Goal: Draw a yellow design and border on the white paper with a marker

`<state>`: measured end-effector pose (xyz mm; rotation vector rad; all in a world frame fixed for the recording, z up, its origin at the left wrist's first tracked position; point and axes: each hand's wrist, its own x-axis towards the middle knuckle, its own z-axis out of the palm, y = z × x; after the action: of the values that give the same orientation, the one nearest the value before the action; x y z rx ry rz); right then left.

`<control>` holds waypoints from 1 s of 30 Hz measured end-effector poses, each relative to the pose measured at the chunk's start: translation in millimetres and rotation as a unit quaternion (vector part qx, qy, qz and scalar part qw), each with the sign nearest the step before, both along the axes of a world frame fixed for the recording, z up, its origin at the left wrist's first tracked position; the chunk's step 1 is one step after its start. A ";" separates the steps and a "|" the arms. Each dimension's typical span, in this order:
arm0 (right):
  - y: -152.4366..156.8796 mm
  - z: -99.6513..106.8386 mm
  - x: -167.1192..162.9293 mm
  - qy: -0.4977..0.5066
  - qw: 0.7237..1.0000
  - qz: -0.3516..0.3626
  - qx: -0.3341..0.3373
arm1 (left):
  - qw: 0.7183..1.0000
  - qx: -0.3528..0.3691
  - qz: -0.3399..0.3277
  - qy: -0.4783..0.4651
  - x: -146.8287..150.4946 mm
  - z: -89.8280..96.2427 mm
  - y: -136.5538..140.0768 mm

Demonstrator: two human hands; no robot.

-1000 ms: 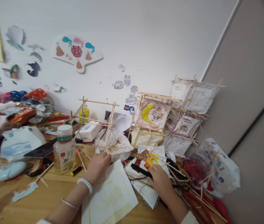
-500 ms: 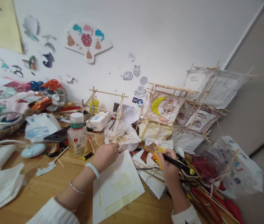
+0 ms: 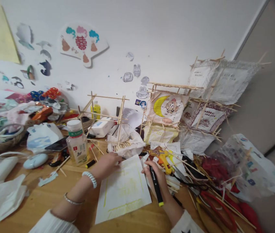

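My right hand (image 3: pixel 158 179) grips a black marker (image 3: pixel 156 184) with a yellow end, held slanted over the right edge of a white sheet of paper (image 3: pixel 127 200). Pale yellow strokes run along the sheet's sides and bottom, with more in its middle. My left hand (image 3: pixel 108 165) lies at the paper's upper left edge, fingers stretched forward and partly hidden. Left of that hand, a short black piece with a yellow end (image 3: pixel 90 164) is on the table. A clear bottle with a white cap (image 3: pixel 77 145) stands behind it.
A stick frame (image 3: pixel 108 113) and paper-covered stick lanterns (image 3: pixel 168 110) stand at the back. To the right lie a yellow glue gun (image 3: pixel 164 160), scissors, sticks, red-handled pliers (image 3: pixel 218 207) and plastic bags (image 3: pixel 251 168). Tissues (image 3: pixel 4 197) and a pale blue mouse (image 3: pixel 35 160) are left.
My right hand has moved left with the marker, from near the glue gun to the paper's right edge. The marker has turned steeper. My left hand stays near the paper's upper left edge.
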<state>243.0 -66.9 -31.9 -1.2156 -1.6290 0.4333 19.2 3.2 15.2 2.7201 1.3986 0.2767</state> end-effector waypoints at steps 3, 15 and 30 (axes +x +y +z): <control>-0.4 -1.4 -5.1 0.021 0.999 -0.020 0.013 | 0.995 0.084 -0.002 -0.045 -5.8 8.4 6.0; 2.0 -7.1 -2.4 0.146 0.988 0.040 0.003 | 0.910 0.367 -0.193 -0.021 102.1 -92.9 -129.2; -5.6 -2.2 4.3 0.075 0.984 0.077 -0.143 | 0.914 0.369 -0.148 -0.077 100.2 -117.7 -124.4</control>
<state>247.3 -72.5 -34.1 -1.2351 -1.5723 0.8610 119.4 -121.2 -102.5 3.3145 0.9338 1.1759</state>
